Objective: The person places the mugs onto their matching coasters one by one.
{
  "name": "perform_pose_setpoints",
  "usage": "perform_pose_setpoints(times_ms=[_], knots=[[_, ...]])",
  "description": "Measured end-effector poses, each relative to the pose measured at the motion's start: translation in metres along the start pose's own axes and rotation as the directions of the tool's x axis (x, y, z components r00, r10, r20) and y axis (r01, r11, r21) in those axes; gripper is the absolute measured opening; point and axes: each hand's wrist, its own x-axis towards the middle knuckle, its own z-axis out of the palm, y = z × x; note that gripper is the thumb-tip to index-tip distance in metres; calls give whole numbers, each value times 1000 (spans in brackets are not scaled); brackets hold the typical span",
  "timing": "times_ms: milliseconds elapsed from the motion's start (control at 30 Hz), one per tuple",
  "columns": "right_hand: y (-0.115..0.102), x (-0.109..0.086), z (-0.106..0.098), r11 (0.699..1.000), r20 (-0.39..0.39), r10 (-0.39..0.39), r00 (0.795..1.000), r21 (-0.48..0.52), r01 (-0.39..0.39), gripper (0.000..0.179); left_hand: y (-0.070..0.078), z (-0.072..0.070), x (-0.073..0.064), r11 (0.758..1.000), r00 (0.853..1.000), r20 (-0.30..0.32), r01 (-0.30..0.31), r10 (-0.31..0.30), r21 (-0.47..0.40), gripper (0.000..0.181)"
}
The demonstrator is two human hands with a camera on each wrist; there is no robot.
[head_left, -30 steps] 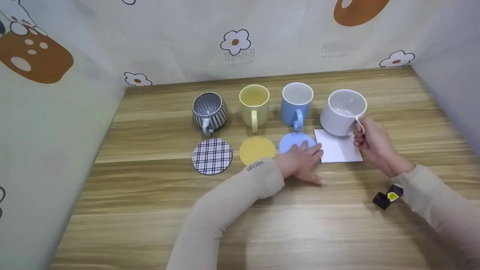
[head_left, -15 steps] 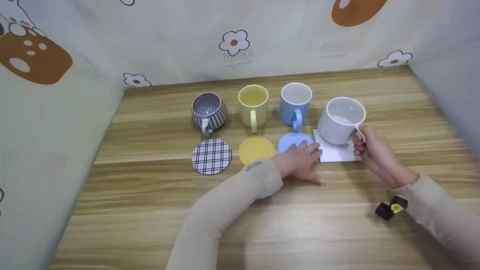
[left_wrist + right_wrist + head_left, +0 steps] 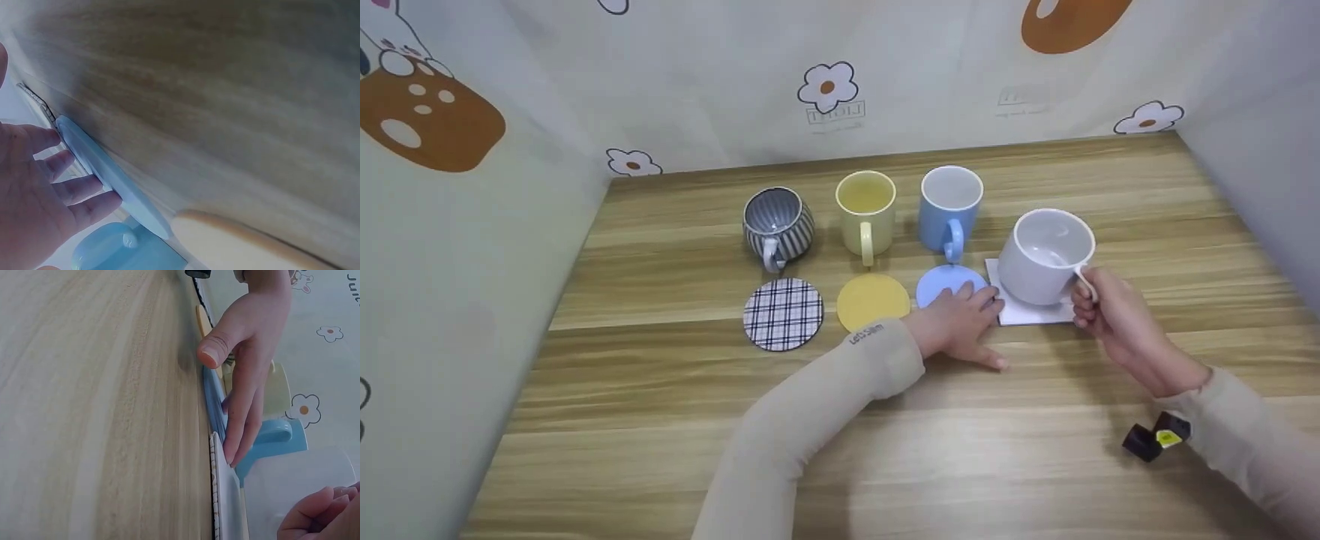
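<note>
My right hand (image 3: 1126, 326) grips the handle of a white mug (image 3: 1035, 274). The mug sits over the white square coaster (image 3: 1020, 315), its base overlapping the coaster in the head view. My left hand (image 3: 958, 322) lies with straight, spread fingers across the round blue coaster (image 3: 943, 282), fingertips at the white coaster's left edge. In the left wrist view the fingers reach along the blue coaster (image 3: 112, 174). The right wrist view has the left fingertips on the white coaster (image 3: 228, 495), with the white mug (image 3: 298, 478) beside them.
Behind the coasters stand a blue mug (image 3: 949, 217), a yellow mug (image 3: 870, 225) and a grey striped mug (image 3: 795, 232). A round yellow coaster (image 3: 873, 300) and a plaid coaster (image 3: 784, 315) lie to the left. A patterned curtain (image 3: 720, 90) borders the wooden table (image 3: 645, 420).
The right hand has brought the white mug toward the person, from the white coaster's back edge to over its middle. The left hand has stayed in place.
</note>
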Motion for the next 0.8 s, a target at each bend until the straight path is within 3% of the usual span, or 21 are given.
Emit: perform_pose_setpoints(times_ms=[300,800], knots=[[5,-7,-2,999,-15,-38,999,-9,37,42,0,2,0,1000,1000,-11,0,0,9,96],[12,-7,-5,1000,-30,-11,999,-11,11,45,1,3,0,1000,1000,-14,6,-6,21,95]])
